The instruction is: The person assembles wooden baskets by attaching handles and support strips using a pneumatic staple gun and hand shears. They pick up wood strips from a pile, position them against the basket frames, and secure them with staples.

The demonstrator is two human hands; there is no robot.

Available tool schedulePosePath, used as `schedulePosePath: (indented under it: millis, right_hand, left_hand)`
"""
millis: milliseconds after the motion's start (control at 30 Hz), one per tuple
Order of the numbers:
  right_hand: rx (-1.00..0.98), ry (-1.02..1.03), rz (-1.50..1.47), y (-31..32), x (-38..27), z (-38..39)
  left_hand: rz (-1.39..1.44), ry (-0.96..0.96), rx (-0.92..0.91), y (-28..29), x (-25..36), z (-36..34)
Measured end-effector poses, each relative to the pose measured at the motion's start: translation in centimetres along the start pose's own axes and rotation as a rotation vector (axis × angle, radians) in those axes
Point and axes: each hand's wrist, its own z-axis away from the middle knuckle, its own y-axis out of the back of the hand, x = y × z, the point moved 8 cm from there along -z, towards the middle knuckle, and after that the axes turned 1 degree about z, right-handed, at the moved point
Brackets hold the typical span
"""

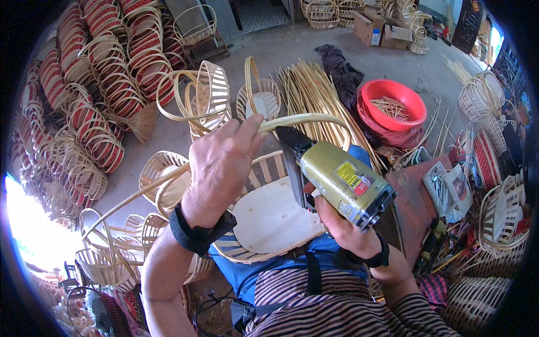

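1. Left hand [224, 160]: grip curled around the cane strip [306, 119], eleven o'clock from the basket [275, 216].
2. Right hand [351, 230]: grip wrapped round the staple gun [339, 177].
3. The basket sits on the lap [238, 283], eight o'clock from the staple gun.

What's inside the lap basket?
In the basket, the pale bottom and some wall slats show. The power tool and right hand cover its right side, the left hand part of its left; what's behind can't be seen.

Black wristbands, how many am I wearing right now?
2. One wristband is just behind the left hand, which grips the bent cane; the other band is just behind the right hand, which holds the gold-coloured power tool.
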Motion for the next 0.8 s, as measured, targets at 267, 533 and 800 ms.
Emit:
schedulePosePath:
  millis: [267,533,800]
  right_hand:
    - [0.19,-0.335,-0.26,3.3,6.0,-1.0]
    - [0.334,-0.279,-0.277,5.4,9.8,-1.9]
    - [0.234,-0.282,-0.298,5.7,5.7,-2.5]
  left_hand:
    - [0.076,-0.006,-0.115,0.9,-0.5,-1.2]
    - [0.341,0.32,-0.527,5.9,-9.0,3.6]
    - [-0.022,0.205,0.313,4.9,-5.3,5.9]
